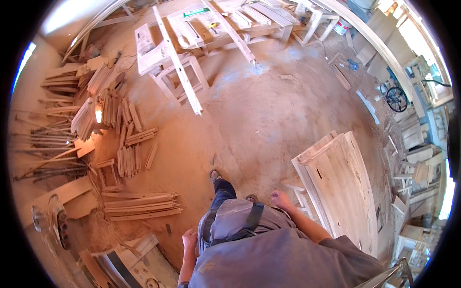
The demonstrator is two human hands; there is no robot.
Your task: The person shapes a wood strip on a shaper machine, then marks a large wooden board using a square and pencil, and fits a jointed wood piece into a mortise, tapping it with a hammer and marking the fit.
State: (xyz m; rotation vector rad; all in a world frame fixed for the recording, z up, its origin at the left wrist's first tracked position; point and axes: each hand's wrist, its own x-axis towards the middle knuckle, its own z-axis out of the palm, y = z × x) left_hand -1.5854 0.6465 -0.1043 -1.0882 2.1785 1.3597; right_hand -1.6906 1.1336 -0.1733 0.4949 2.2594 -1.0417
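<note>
My left hand (190, 238) hangs beside my left hip with its fingers curled in, and no object shows in it. My right hand (281, 199) is held in front of my right hip, the fingers bent into a loose fist; nothing is seen in it either. Closest to that hand is a stack of wide wooden panels (342, 177), which lies to my right on a low wooden support (303, 198). A small dark slot is cut in the top panel. Neither hand touches the wood.
Ahead stands a workbench (230, 31) with long beams across it, one long beam (177, 62) jutting toward me. Bundles of wood strips (141, 206) and piled offcuts (127, 161) lie on the left floor. A black handwheel (396, 99) is at the right. Sawdust covers the floor.
</note>
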